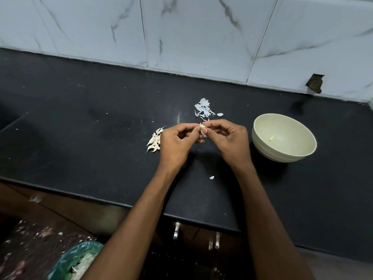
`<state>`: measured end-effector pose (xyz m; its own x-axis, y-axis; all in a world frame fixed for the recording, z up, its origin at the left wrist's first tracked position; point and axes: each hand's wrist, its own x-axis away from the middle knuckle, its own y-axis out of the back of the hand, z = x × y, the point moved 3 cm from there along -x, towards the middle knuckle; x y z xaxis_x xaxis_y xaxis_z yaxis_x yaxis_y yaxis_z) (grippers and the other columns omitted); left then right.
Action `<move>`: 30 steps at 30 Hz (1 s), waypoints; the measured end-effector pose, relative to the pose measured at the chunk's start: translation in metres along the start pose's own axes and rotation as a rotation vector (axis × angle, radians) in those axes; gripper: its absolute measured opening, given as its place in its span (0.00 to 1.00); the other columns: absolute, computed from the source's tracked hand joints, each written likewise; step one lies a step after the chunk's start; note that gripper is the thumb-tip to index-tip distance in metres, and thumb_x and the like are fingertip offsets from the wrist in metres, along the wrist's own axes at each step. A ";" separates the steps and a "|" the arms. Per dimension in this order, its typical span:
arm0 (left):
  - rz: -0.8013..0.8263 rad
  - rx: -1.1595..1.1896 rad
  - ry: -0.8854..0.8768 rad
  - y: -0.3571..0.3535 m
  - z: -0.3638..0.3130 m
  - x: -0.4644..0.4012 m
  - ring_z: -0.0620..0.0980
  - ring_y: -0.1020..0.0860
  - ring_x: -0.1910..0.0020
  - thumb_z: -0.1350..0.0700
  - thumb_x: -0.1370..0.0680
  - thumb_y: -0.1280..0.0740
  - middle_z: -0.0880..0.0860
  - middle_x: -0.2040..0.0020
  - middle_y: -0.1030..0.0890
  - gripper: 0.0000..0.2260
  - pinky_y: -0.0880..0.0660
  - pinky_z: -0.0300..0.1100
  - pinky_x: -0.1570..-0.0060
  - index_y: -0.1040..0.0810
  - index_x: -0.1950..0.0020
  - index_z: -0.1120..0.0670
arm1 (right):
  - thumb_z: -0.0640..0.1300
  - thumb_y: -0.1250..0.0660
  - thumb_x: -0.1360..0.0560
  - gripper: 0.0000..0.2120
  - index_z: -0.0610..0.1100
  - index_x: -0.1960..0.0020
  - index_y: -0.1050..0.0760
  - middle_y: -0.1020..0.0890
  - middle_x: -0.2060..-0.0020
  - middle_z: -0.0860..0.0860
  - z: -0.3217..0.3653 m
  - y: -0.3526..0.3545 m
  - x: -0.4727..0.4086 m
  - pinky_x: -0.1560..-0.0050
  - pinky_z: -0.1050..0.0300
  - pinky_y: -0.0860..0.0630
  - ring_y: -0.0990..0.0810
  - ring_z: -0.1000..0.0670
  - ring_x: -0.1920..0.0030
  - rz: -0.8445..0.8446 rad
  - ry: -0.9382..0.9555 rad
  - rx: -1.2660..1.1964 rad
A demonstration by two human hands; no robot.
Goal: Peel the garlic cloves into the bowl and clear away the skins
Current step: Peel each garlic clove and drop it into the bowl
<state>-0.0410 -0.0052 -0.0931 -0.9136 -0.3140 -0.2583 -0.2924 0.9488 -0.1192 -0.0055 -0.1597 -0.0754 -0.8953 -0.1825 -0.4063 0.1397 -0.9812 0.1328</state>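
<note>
Right now my fingers [203, 126] are pinched narrow around one garlic clove [202, 129], held in the air between both hands above the dark tabletop [101, 126]. My left hand [177, 142] steadies the clove from the side, its fingertips curled in on it, while my right hand [228, 138] nips at its top end with thumb and forefinger, where a bit of papery skin seems to be lifting.

To do this well, I think I should keep the left grip firm but not crushing, catch the loose edge with a nail, and draw the skin down the length of the clove, not tear it off in crumbs.

Just beyond my hands lies a small heap of peeled skins [203, 109], with a stray flake [211, 177] nearer to me. Beside my left hand, partly hidden by it, sits the pile of unpeeled cloves [154, 141]. To my right stands the pale bowl [262, 146], with one small yellowish piece [271, 138] inside. Down by the floor, a bin with a green liner [80, 257] waits for the skins.
</note>
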 end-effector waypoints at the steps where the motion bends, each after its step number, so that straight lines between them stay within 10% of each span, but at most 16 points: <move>1: 0.010 -0.023 -0.011 0.000 0.001 0.000 0.55 0.13 0.60 0.65 0.21 0.28 0.58 0.57 0.13 0.06 0.15 0.53 0.52 0.15 0.46 0.64 | 0.35 0.24 0.24 0.07 0.43 0.48 0.14 0.11 0.55 0.48 -0.001 0.000 0.000 0.47 0.51 0.16 0.12 0.47 0.53 0.000 0.002 0.005; 20: 0.043 -0.108 -0.084 0.000 -0.005 0.004 0.54 0.15 0.64 0.64 0.21 0.28 0.53 0.60 0.13 0.08 0.16 0.51 0.56 0.14 0.52 0.52 | 0.34 0.23 0.25 0.05 0.38 0.49 0.15 0.12 0.57 0.46 -0.002 -0.001 0.003 0.49 0.55 0.16 0.12 0.48 0.55 0.008 -0.016 -0.051; 30: -0.036 0.286 0.191 -0.003 0.002 -0.003 0.48 0.19 0.64 0.67 0.20 0.30 0.60 0.61 0.16 0.05 0.21 0.38 0.62 0.17 0.49 0.69 | 0.32 0.25 0.24 0.06 0.34 0.47 0.17 0.12 0.55 0.46 0.004 -0.004 0.003 0.48 0.57 0.17 0.12 0.49 0.54 -0.003 -0.018 -0.143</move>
<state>-0.0369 -0.0073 -0.0940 -0.9484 -0.3097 -0.0681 -0.2593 0.8810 -0.3957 -0.0101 -0.1560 -0.0739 -0.9030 -0.1800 -0.3900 0.1951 -0.9808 0.0011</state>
